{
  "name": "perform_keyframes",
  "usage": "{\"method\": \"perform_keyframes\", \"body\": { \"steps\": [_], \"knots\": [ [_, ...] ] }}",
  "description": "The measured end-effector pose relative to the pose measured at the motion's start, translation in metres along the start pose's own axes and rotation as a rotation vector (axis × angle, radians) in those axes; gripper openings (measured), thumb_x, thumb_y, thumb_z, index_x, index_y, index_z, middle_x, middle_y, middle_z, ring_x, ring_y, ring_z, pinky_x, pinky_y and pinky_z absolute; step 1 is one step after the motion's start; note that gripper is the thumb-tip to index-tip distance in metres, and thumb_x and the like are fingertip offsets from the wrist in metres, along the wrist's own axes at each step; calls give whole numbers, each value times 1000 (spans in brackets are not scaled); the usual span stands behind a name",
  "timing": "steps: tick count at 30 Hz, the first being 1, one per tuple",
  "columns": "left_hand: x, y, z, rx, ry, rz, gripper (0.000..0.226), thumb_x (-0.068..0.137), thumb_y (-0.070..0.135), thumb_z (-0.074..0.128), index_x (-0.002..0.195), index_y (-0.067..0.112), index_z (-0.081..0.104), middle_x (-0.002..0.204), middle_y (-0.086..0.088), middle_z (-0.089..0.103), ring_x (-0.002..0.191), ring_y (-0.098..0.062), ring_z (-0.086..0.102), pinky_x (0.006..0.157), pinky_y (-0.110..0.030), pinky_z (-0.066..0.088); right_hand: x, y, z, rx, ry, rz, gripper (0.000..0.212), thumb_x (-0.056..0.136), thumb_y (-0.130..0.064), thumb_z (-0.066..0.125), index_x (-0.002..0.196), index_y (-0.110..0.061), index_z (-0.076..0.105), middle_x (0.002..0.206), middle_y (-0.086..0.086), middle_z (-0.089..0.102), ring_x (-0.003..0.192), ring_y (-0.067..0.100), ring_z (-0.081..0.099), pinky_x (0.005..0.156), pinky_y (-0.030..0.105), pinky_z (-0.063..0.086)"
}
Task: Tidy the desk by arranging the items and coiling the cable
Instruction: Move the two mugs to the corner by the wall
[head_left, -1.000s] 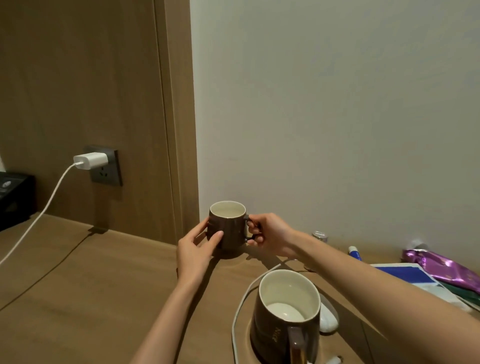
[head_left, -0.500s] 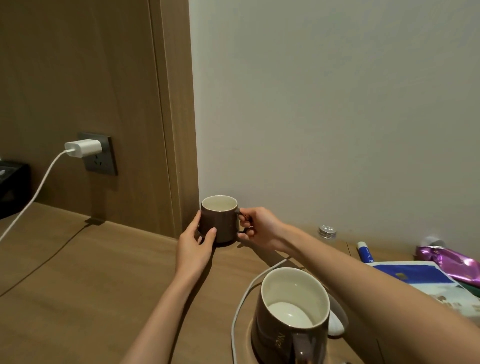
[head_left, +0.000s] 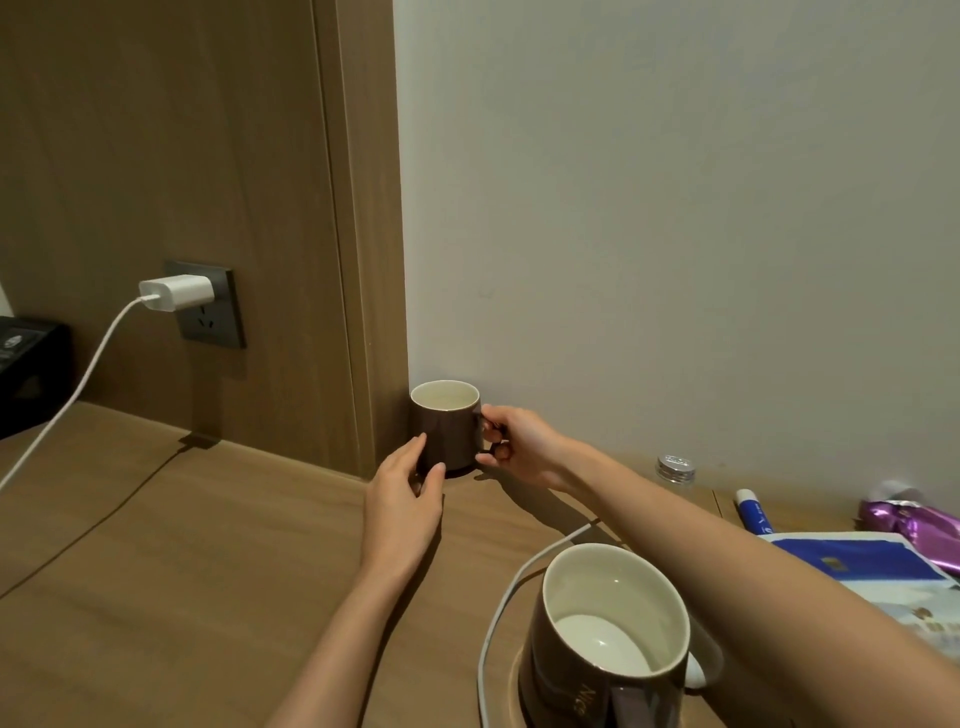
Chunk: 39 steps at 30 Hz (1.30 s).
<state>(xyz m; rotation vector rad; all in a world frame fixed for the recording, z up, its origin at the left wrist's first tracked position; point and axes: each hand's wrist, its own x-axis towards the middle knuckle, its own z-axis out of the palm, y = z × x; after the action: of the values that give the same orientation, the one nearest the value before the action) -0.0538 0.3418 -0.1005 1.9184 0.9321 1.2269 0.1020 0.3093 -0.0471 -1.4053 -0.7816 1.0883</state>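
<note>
A small brown mug (head_left: 448, 426) with a cream inside stands on the wooden desk (head_left: 208, 545) in the back corner, close to the wall. My right hand (head_left: 517, 447) grips its handle. My left hand (head_left: 402, 499) touches the mug's near side with thumb and fingers loosely round it. A second, larger brown mug (head_left: 608, 639) stands on a wooden coaster at the bottom. A white cable (head_left: 511, 577) curves round that coaster. Another white cable (head_left: 88, 374) runs from a white charger (head_left: 176, 292) plugged into the wall socket.
A black box (head_left: 28, 364) sits at the far left. At the right lie a small silver-capped bottle (head_left: 674, 468), a blue and white tube (head_left: 752, 512), a purple foil packet (head_left: 914, 530) and a blue and white bag (head_left: 878, 571). A thin dark cord (head_left: 104, 519) crosses the desk.
Both hands have moved the small mug farther back into the corner by the wall, and it now stands on the desk.
</note>
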Motion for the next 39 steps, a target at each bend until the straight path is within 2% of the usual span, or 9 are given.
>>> {"method": "perform_keyframes", "body": {
  "steps": [6, 10, 13, 18, 21, 24, 28, 34, 39],
  "knots": [
    [-2, -1, 2, 4, -32, -5, 51, 90, 18, 60, 139, 17, 44, 138, -3, 46, 120, -15, 51, 93, -20, 40, 3, -1, -2, -95, 24, -40, 34, 102, -26, 35, 74, -14, 47, 68, 1, 39, 58, 11, 33, 66, 22, 47],
    [-2, 0, 1, 15, -63, -33, 54, 90, 19, 59, 141, 17, 41, 141, -4, 42, 125, -18, 48, 100, -26, 40, 1, 0, -2, -130, 58, -67, 28, 102, -29, 39, 90, -9, 55, 76, 3, 51, 63, 12, 42, 64, 21, 47],
    [-4, 5, -2, 36, -84, -41, 54, 91, 21, 58, 142, 17, 39, 143, -5, 41, 127, -19, 46, 103, -31, 39, -12, -6, -2, -160, 92, -61, 27, 100, -32, 43, 108, -7, 48, 93, 5, 51, 67, 13, 51, 67, 23, 52],
    [-9, 23, -13, 28, -113, -37, 51, 93, 27, 55, 141, 23, 40, 144, -2, 41, 129, -16, 42, 97, -25, 37, -53, -24, -11, -198, 157, -83, 31, 97, -26, 52, 122, -9, 43, 125, 13, 47, 87, 22, 58, 75, 33, 57],
    [-14, 42, -21, -25, -139, -15, 45, 93, 30, 55, 137, 25, 47, 139, 1, 49, 123, -13, 48, 94, -26, 42, -92, -33, -17, -362, 173, -219, 29, 97, -25, 52, 122, -12, 49, 122, 8, 52, 93, 20, 61, 87, 37, 56],
    [-29, 66, -31, -179, -214, -6, 38, 93, 28, 55, 130, 24, 54, 127, 5, 59, 110, -5, 53, 85, -14, 46, -145, -41, -16, -471, 167, -333, 27, 96, -29, 53, 120, -17, 54, 115, 2, 56, 87, 13, 60, 82, 32, 57],
    [-61, 86, -39, -303, -400, -29, 34, 92, 36, 51, 125, 31, 56, 120, 10, 63, 114, -7, 56, 99, -36, 47, -218, -40, -13, -686, 156, -432, 26, 94, -37, 53, 116, -25, 58, 111, -11, 57, 86, 6, 58, 73, 24, 50],
    [-100, 94, -46, -460, -622, -157, 53, 82, 50, 49, 132, 29, 52, 131, 7, 58, 122, -9, 52, 105, -34, 42, -280, -6, 1, -1056, 206, -509, 27, 82, -57, 57, 99, -37, 56, 101, -19, 54, 89, -4, 52, 71, 18, 42],
    [-122, 93, -44, -504, -654, -200, 38, 92, 42, 48, 125, 28, 60, 122, 4, 65, 117, -11, 57, 103, -37, 44, -293, 23, 18, -1178, 236, -530, 35, 79, -56, 62, 100, -34, 45, 97, -18, 49, 86, 0, 50, 68, 16, 45]
  ]
}}
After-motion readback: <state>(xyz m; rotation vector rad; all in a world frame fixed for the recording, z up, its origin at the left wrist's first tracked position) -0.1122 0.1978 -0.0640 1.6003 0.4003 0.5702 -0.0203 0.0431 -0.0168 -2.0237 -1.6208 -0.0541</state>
